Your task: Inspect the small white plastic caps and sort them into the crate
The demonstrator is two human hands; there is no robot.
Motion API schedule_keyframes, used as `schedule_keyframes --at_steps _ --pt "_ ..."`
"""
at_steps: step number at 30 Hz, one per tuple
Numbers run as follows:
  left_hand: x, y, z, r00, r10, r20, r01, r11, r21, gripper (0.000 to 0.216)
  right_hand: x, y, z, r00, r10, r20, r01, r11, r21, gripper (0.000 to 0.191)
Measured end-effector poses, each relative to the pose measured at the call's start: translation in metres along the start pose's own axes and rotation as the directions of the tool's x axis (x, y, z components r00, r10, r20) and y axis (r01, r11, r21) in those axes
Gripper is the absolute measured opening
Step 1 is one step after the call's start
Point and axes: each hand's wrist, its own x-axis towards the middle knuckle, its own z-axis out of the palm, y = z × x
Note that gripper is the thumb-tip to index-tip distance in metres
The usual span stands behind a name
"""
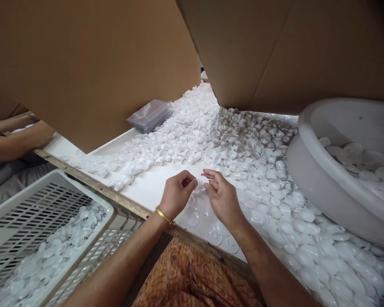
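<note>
My left hand [178,192], with a gold bangle at its wrist, pinches a small white plastic piece [196,184] between thumb and fingers. It looks like a tiny cup, but the fingers partly cover it. Close to its right side is my right hand [222,197], thumb and fingers apart; whether its fingertips touch the piece I cannot tell. Below both hands, small white saucers [192,218] lie loose on the white tabletop [150,181]. Beyond them spreads a heap of little white cups [192,136], and more saucers [288,226] are piled to the right.
A large white tub [326,187] holding saucers stands at right. At lower left is a slotted white basket [35,200] with white pieces inside. Cardboard sheets [115,64] rise behind. A stack of clear plastic bags [151,115] lies by the heap. Another person's arms [19,138] show at far left.
</note>
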Motion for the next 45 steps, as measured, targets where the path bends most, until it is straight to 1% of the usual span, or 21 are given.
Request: schedule_keyframes --at_steps 3,7,11,13,14,16,17,18,20,21,22,25,31,33,36,39,41,42,44,45 --pt "-0.001 0.004 0.003 0.998 0.045 -0.046 -0.04 0.995 0.091 0.009 0.0 -0.002 0.0 1.0 -0.006 0.006 0.006 0.999 0.031 0.035" --pt "-0.005 0.01 0.008 0.988 0.109 -0.113 -0.079 0.968 0.239 0.009 -0.002 -0.011 -0.001 0.999 -0.008 0.04 0.004 0.994 0.105 0.039" --pt "-0.009 0.01 0.011 0.978 0.157 -0.135 -0.119 0.96 0.254 0.01 -0.002 -0.018 -0.004 0.998 0.026 0.06 -0.034 0.988 0.15 0.042" --pt "-0.009 0.009 0.01 0.978 0.165 -0.13 -0.138 0.971 0.193 0.007 -0.002 -0.018 -0.005 0.998 0.007 0.065 -0.02 0.979 0.205 0.041" --pt "-0.008 0.008 0.009 0.979 0.161 -0.123 -0.144 0.98 0.135 0.01 -0.002 -0.018 -0.004 0.997 -0.011 0.07 -0.005 0.974 0.228 0.041" --pt "-0.007 0.007 0.006 0.988 0.125 -0.086 -0.128 0.991 -0.027 0.031 -0.002 -0.017 -0.003 0.996 -0.054 0.076 0.035 0.969 0.243 0.041" --pt "-0.006 0.006 0.004 0.994 0.103 -0.038 -0.106 0.987 -0.118 0.04 -0.003 -0.017 -0.002 0.994 -0.079 0.08 0.058 0.97 0.235 0.041" --pt "-0.005 0.006 0.002 0.996 0.084 0.033 -0.075 0.976 -0.203 0.044 -0.004 -0.016 -0.001 0.991 -0.106 0.086 0.085 0.972 0.221 0.041" --pt "-0.005 0.007 -0.001 0.981 0.073 0.181 -0.012 0.95 -0.313 0.037 -0.007 -0.015 0.001 0.981 -0.163 0.102 0.141 0.971 0.191 0.042" --pt "-0.005 0.007 -0.002 0.971 0.077 0.227 0.003 0.943 -0.332 0.031 -0.008 -0.014 0.002 0.977 -0.184 0.103 0.164 0.97 0.178 0.041" --pt "-0.005 0.007 -0.002 0.966 0.083 0.247 0.004 0.943 -0.332 0.025 -0.009 -0.013 0.002 0.976 -0.197 0.098 0.179 0.97 0.166 0.041" --pt "-0.007 0.008 -0.001 0.975 0.09 0.204 -0.03 0.959 -0.281 0.018 -0.011 -0.013 0.003 0.978 -0.2 0.054 0.19 0.971 0.145 0.037" --pt "-0.011 0.008 0.008 0.99 0.077 0.115 -0.047 0.969 -0.244 0.018 -0.014 -0.017 0.005 0.979 -0.203 -0.018 0.204 0.977 0.061 0.034" --pt "-0.012 0.008 0.011 0.993 0.064 0.102 -0.035 0.965 -0.261 0.018 -0.014 -0.017 0.005 0.977 -0.211 -0.026 0.211 0.977 0.025 0.033" --pt "-0.012 0.007 0.014 0.994 0.02 0.104 0.014 0.948 -0.318 0.02 -0.015 -0.017 0.004 0.978 -0.204 -0.033 0.204 0.979 -0.01 0.03" --pt "-0.012 0.008 0.015 0.992 -0.021 0.122 0.066 0.922 -0.382 0.022 -0.015 -0.018 0.003 0.984 -0.171 -0.043 0.172 0.985 0.021 0.027" --pt "-0.013 0.01 0.013 0.985 -0.038 0.166 0.106 0.902 -0.419 0.024 -0.014 -0.021 0.002 0.987 -0.158 -0.02 0.159 0.983 0.089 0.027" --pt "-0.013 0.013 0.011 0.98 -0.051 0.191 0.131 0.89 -0.436 0.025 -0.014 -0.023 0.002 0.988 -0.156 0.017 0.153 0.979 0.131 0.03" --pt "-0.015 0.017 0.002 0.968 -0.089 0.234 0.19 0.87 -0.455 0.028 -0.014 -0.025 0.0 0.978 -0.16 0.133 0.132 0.971 0.2 0.039" --pt "-0.016 0.018 -0.006 0.964 -0.117 0.24 0.217 0.866 -0.45 0.03 -0.013 -0.025 -0.001 0.969 -0.163 0.187 0.125 0.972 0.199 0.045"
